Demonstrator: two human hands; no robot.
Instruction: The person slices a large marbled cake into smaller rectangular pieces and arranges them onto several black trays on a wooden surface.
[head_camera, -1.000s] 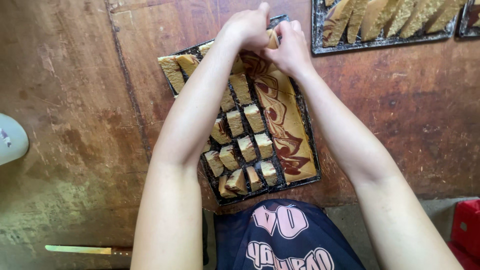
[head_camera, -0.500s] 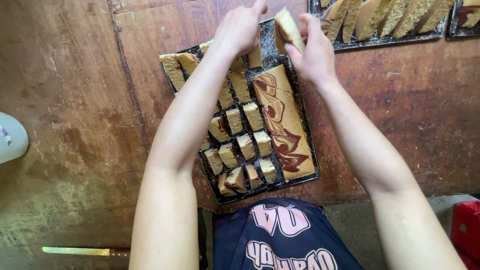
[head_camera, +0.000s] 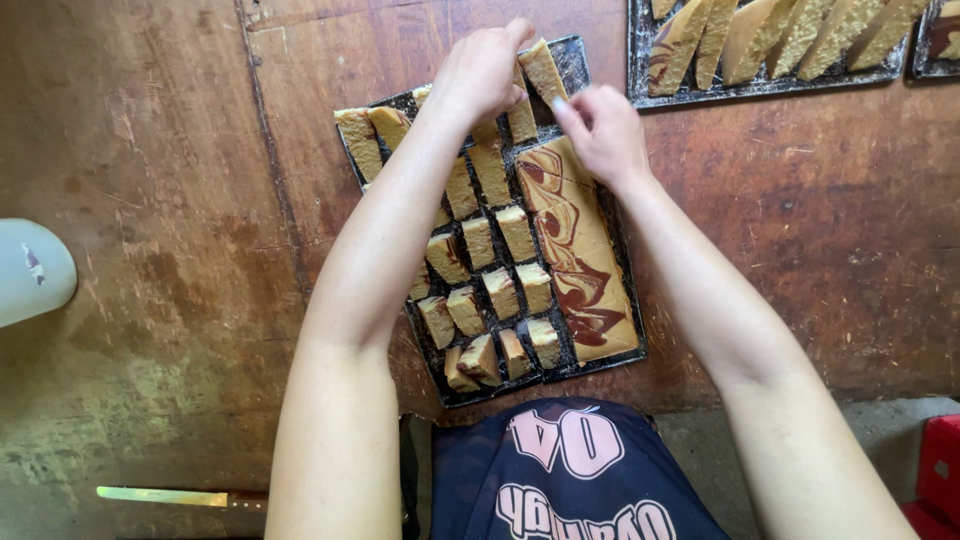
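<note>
A black tray (head_camera: 610, 215) lies on the brown wooden table in front of me. It holds rows of small cut cake pieces (head_camera: 500, 290) on the left and an uncut marbled slab (head_camera: 575, 250) on the right. My left hand (head_camera: 480, 75) reaches over the far end of the tray. Its fingers curl against a long cake slice (head_camera: 545, 70) standing there. My right hand (head_camera: 605, 135) hovers just right of that slice, above the slab's far end, with thumb and forefinger apart and nothing in them.
A second tray (head_camera: 640, 90) of long cake slices sits at the top right, with another tray's edge (head_camera: 918, 60) beside it. A knife (head_camera: 170, 495) lies at the lower left. A white object (head_camera: 30, 270) sits at the left edge and a red crate (head_camera: 940, 470) at the bottom right.
My right hand carried a slice up from the slab, set it at the tray's far end and let go. My left hand moved right to meet that slice.
</note>
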